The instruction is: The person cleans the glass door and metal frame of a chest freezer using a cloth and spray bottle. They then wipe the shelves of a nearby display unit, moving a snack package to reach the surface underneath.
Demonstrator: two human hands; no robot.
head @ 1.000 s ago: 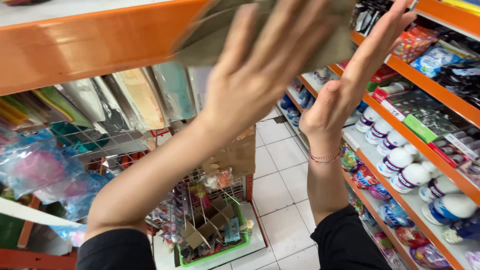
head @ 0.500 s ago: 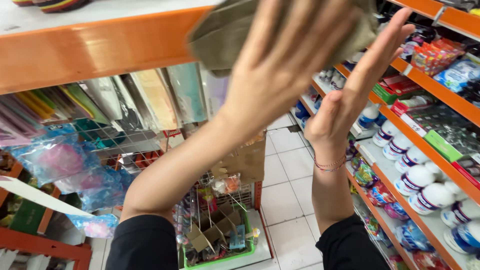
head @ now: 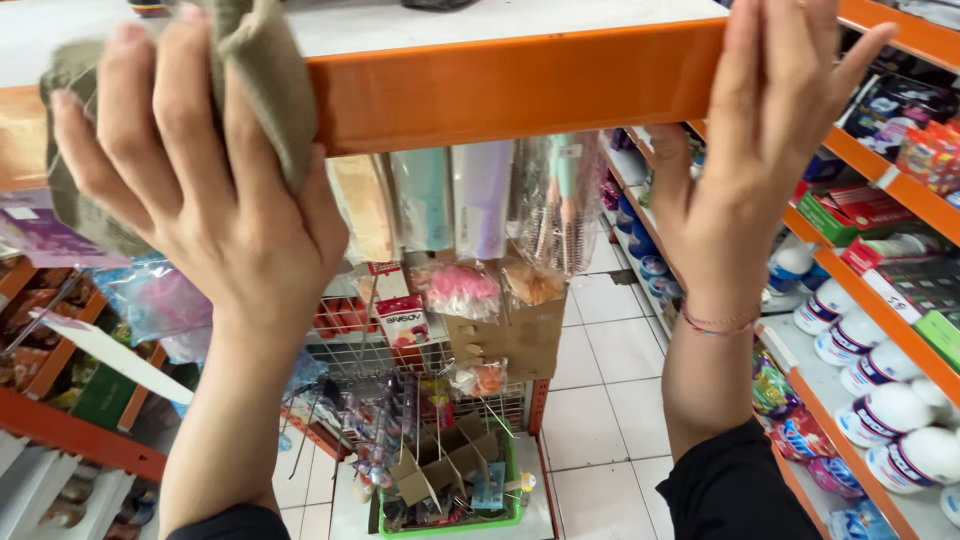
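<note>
- While my left hand [head: 215, 215] presses up against the orange front edge of the shelf [head: 520, 85], its grip is closed on a grey-green cloth [head: 262, 85]; the fingers spread over the fabric, and the cloth bunches above my knuckles and hangs down on the far side towards the left.
- Over on the other side, my right hand [head: 765, 150] lies flat and open against the same orange edge, fingers together and pointing up, holding nothing; a thin bracelet [head: 718, 322] sits on that wrist.
- The cloth sits at the left end of the edge, touching both the orange front and the lip of the pale top surface above it.
- As I judge it, the wiping is under way: the cloth is on the shelf, but the long stretch of orange between my two hands has no cloth on it at this moment, so I reckon that part may be left.
- Whether the pale top of the shelf is clean I cannot tell; only a strip of it shows.
- Below the shelf, packaged goods hang on hooks: brushes in clear wrap [head: 560, 205] and flat pastel packets.
- Lower down stands a green basket [head: 455, 495] with cardboard pieces, on the white tiled floor [head: 610, 350].
- To my right, orange shelves carry rows of white round-topped bottles [head: 885, 415].
</note>
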